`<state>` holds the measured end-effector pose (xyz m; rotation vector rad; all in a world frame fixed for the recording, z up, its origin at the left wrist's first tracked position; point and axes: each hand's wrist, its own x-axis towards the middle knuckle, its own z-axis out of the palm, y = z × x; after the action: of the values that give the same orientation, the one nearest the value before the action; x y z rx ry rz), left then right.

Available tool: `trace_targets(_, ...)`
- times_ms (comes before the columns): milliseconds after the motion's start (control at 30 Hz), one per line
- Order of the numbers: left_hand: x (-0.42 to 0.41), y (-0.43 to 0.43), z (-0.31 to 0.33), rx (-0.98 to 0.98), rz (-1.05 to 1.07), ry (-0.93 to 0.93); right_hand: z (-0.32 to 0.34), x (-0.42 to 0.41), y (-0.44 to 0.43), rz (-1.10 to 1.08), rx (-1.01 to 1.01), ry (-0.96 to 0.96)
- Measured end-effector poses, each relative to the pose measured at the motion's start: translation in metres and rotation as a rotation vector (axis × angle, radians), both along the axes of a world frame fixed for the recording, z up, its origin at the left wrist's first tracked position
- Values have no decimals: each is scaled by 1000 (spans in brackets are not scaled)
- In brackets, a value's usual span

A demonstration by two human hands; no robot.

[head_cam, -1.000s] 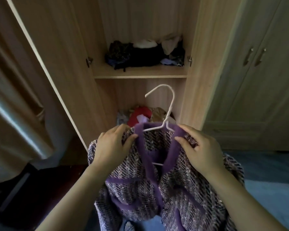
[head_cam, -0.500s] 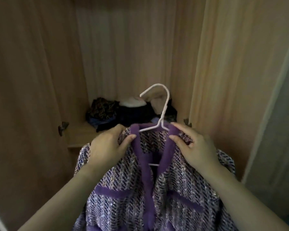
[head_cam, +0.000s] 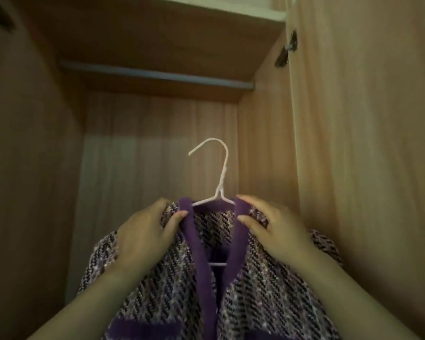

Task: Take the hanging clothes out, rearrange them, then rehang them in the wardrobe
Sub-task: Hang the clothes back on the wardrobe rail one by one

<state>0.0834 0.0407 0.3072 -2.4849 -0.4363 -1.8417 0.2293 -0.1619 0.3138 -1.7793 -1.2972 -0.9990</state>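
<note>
Shoulders of hanger (head_cam: 223, 173) under cardigan (head_cam: 172, 303), its hem past bottom edge

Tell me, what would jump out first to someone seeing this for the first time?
A purple-trimmed tweed jacket on a white wire hanger fills the lower middle, the hook standing free in the air. The left hand and right hand grip its shoulders on either side of the collar. High above, a grey rail crosses the top of the wooden wardrobe.
</note>
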Motion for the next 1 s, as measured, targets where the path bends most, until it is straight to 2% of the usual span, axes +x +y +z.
trace_targets(200,88,73,45,-38,-49,-190,55,77,40,-19,-135,-116)
trace_targets(367,159,132,74,-95,-193,-271,93,136,62,-116,-18,-169)
trace_targets(567,230,173,123,-56,-359,-263,127,182,102,-162,-2,-174)
trace_targets(700,277,198,167,-44,-489,-255,161,207,126,-179,136,-185)
trace_targets(867,332,210,234,115,-464,-266,209,227,135,-375,283,-266)
trace_targets(1000,356,200,272,130,-522,-306,253,230,137,-496,345,-330)
